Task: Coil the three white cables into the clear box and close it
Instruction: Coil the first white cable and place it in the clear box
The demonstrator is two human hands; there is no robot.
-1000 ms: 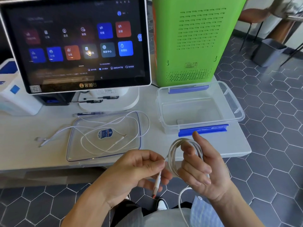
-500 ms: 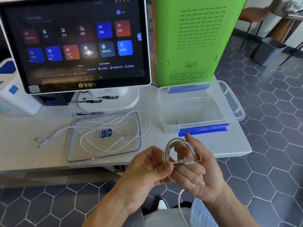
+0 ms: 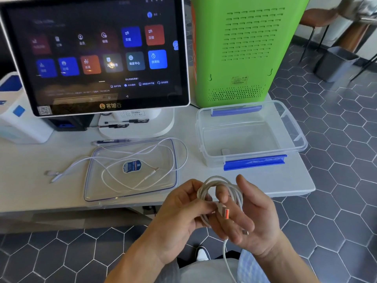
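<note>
Head view: open clear plastic box with blue latches (image 3: 293, 131) holds nothing. Both hands, left (image 3: 183, 219) and right (image 3: 251, 217), pinch a coiled white cable (image 3: 221, 181); two white cables (image 3: 140, 166) lie across the clear flat lid (image 3: 95, 190).

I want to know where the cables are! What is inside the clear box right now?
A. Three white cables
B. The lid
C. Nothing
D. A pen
C: the clear box shows only its bare bottom, while one coiled cable is in the hands and the loose cables lie on the lid beside it.
</note>
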